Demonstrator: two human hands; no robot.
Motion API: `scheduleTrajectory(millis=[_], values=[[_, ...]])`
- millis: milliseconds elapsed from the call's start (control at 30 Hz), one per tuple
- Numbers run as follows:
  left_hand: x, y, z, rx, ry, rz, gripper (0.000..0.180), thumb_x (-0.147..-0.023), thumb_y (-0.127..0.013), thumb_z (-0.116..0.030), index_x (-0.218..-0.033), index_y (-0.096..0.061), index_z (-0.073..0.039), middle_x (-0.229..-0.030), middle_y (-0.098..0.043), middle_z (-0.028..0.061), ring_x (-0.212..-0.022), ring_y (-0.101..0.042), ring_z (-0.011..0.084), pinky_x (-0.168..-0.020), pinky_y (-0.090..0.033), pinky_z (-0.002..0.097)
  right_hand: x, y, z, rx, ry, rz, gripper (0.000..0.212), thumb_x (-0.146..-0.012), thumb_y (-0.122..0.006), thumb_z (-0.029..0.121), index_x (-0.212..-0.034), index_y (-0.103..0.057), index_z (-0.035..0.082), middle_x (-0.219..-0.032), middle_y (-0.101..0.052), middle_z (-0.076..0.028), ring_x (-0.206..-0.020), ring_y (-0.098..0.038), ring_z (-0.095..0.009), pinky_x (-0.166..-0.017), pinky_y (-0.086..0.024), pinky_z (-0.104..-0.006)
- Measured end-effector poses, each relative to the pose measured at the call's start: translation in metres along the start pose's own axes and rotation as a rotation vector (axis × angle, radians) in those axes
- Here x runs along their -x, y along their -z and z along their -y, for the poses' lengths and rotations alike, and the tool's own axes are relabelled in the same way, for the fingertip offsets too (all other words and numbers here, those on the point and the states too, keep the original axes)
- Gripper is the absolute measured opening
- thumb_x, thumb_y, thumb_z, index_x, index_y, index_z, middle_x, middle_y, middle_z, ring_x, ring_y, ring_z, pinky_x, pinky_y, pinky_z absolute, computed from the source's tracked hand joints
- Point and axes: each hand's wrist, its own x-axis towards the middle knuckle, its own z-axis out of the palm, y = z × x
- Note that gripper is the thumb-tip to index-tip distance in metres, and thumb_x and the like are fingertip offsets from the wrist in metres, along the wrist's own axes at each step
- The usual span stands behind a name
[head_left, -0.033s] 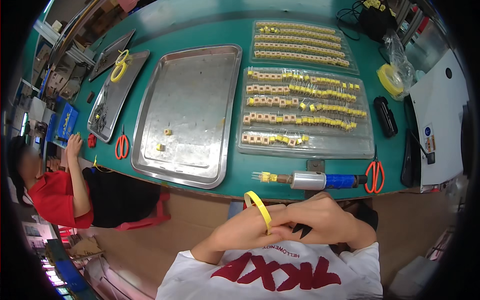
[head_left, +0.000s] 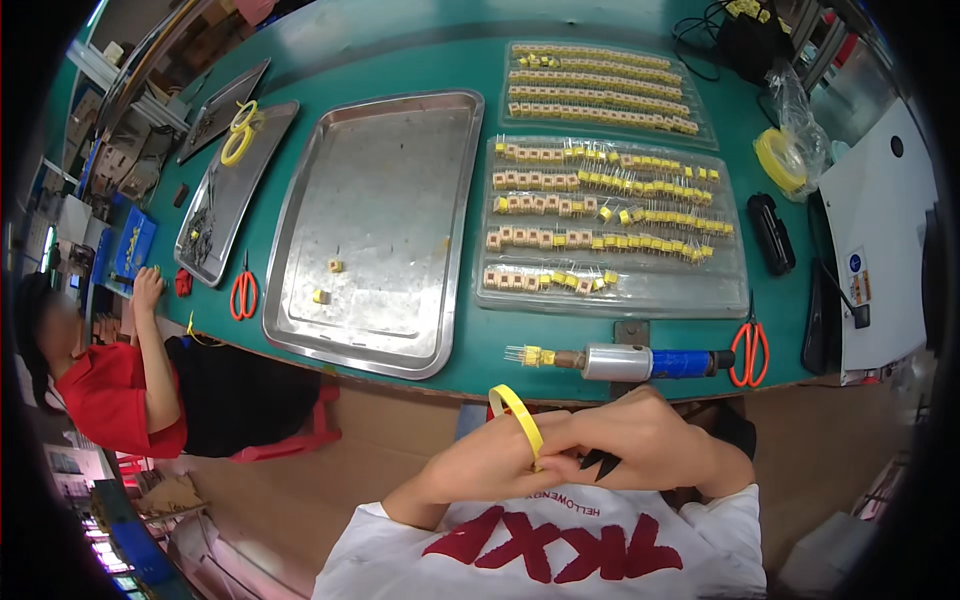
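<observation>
A narrow roll of yellow tape (head_left: pixel 516 420) stands on edge at my left hand (head_left: pixel 490 455), ringing its fingers. That hand is closed, its fingertips partly hidden where the two hands meet. Over it lies my right hand (head_left: pixel 625 425), fingers curled around a tool with two black pointed tips (head_left: pixel 601 462); the rest of the tool is hidden. Just beyond the hands, at the table edge, a silver and blue cylindrical holder (head_left: pixel 615 361) lies horizontally. A yellow-wrapped coil part with thin pins (head_left: pixel 535 355) sits on its left end.
Clear trays (head_left: pixel 740 290) of small yellow coil parts lie ahead. Left of them, a metal tray (head_left: pixel 455 250) carries two loose parts. Red-handled scissors (head_left: pixel 750 355) rest at right, another pair (head_left: pixel 244 292) at left. A co-worker in red (head_left: pixel 120 395) sits at far left.
</observation>
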Motion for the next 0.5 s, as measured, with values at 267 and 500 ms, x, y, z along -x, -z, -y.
scheduleTrajectory(millis=[267,500], values=[[0.027,0.002,0.008,-0.001,-0.241,-0.199,0.036,-0.088,-0.058,-0.035,-0.105,-0.054,-0.003,-0.090,-0.058,0.0118,-0.080,-0.056,0.0322,-0.070,-0.046,0.0385,-0.020,0.009,0.029,0.108,-0.106,-0.091,0.020,-0.080,-0.069,0.006,-0.098,-0.061,0.004,-0.071,-0.064,-0.005,-0.056,-0.062,-0.011,-0.049,-0.046,-0.0218],[0.021,-0.001,-0.005,0.262,-0.029,-0.176,0.044,-0.100,-0.028,-0.033,-0.087,-0.056,-0.002,-0.068,-0.058,0.0075,-0.061,-0.057,0.0239,-0.059,-0.047,0.0329,-0.051,0.019,0.044,0.296,0.004,0.008,0.031,-0.069,-0.073,0.012,-0.096,-0.060,0.005,-0.070,-0.060,-0.004,-0.059,-0.061,-0.020,-0.050,-0.046,-0.0259]])
